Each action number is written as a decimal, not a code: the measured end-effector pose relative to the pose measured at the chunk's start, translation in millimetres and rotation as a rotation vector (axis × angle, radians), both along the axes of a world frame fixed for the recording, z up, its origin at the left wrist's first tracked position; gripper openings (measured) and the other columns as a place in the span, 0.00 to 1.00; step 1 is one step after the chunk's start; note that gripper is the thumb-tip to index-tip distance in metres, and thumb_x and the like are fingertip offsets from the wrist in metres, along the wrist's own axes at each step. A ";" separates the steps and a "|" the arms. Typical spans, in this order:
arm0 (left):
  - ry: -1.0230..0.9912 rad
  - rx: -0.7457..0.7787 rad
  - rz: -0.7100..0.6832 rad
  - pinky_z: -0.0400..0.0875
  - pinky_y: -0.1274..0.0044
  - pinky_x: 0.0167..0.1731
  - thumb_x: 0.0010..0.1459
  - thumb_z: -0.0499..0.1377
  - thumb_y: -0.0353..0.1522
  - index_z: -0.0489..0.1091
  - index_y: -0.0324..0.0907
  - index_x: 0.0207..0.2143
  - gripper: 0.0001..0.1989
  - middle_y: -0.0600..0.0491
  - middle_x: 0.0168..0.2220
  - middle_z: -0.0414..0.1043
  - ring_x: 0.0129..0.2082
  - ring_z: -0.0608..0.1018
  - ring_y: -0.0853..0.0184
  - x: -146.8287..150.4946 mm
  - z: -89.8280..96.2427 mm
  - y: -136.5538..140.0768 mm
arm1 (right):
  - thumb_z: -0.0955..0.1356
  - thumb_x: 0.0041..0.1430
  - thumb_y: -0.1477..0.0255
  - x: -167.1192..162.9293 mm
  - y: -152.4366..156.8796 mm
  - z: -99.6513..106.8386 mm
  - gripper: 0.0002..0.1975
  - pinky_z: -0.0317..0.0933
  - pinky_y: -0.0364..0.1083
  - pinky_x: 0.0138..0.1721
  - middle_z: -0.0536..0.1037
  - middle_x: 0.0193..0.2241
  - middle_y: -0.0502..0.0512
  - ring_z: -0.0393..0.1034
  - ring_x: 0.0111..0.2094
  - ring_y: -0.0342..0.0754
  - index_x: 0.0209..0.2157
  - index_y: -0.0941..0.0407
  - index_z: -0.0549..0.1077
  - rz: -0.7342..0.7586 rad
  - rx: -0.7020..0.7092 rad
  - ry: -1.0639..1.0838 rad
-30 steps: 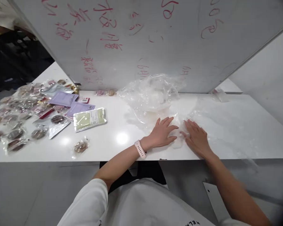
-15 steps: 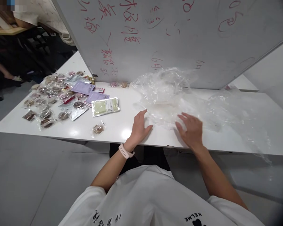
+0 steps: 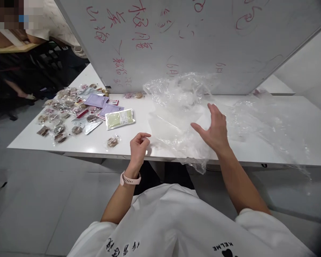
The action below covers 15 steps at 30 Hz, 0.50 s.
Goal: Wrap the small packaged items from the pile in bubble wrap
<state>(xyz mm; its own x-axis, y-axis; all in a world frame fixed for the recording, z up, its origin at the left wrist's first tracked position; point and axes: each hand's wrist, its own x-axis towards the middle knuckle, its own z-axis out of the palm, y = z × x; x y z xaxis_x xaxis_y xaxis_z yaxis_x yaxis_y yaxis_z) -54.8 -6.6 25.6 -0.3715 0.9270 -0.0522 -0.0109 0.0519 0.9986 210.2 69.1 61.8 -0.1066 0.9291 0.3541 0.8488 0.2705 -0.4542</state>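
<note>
A large crumpled clear plastic bag (image 3: 173,125) spreads over the middle of the white table (image 3: 128,150), and part of it droops over the front edge. At its left edge my left hand (image 3: 139,148) is closed in a pinch on the thin film. My right hand (image 3: 216,130) is over the bag's right part, thumb and fingers spread apart; whether it touches the film I cannot tell. Another sheet of clear plastic (image 3: 270,125) lies to the right. Left of my left hand is a small wrapped snack (image 3: 112,141).
A green-and-silver pouch (image 3: 120,119), purple packets (image 3: 96,100) and a pile of wrapped snacks (image 3: 59,128) lie on the left. Behind the bag rises a whiteboard (image 3: 155,60) with red writing. In the left background, another person's sleeve (image 3: 61,21) shows near a wooden table.
My left hand has moved left and closed from open to a pinch. My right hand has lifted slightly away from me. The bag's near part has shifted toward me, over the table edge.
</note>
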 end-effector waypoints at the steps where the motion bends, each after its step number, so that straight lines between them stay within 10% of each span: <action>1: -0.003 0.007 0.017 0.57 0.81 0.23 0.47 0.58 0.28 0.73 0.41 0.34 0.09 0.61 0.21 0.58 0.20 0.61 0.75 -3.6 0.4 -3.6 | 0.67 0.57 0.46 -7.4 12.4 -4.5 0.46 0.61 0.65 0.55 0.61 0.66 0.62 0.58 0.63 0.68 0.70 0.49 0.49 0.034 -0.080 0.026; 6: 0.016 -0.030 0.021 0.61 0.81 0.25 0.48 0.59 0.28 0.68 0.44 0.50 0.23 0.63 0.22 0.55 0.21 0.63 0.74 -17.9 -2.5 -15.4 | 0.68 0.58 0.51 -34.1 38.8 -25.3 0.26 0.70 0.57 0.45 0.78 0.48 0.60 0.74 0.46 0.57 0.53 0.52 0.74 0.321 -0.353 0.268; 15: -0.008 0.059 0.020 0.62 0.82 0.25 0.47 0.59 0.26 0.68 0.42 0.48 0.23 0.62 0.25 0.57 0.22 0.63 0.76 -17.3 -2.7 12.1 | 0.74 0.48 0.64 60.0 64.6 -9.9 0.14 0.69 0.51 0.35 0.80 0.33 0.58 0.74 0.34 0.51 0.35 0.57 0.78 -0.166 0.300 0.870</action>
<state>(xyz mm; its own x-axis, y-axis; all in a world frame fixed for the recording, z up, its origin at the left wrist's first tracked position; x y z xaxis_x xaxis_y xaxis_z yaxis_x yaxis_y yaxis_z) -72.1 5.5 22.9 -0.3894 0.9211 -0.0010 -0.0194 -0.0071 0.9998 270.3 133.7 51.9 0.4348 0.7653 0.4747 0.2816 0.3851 -0.8788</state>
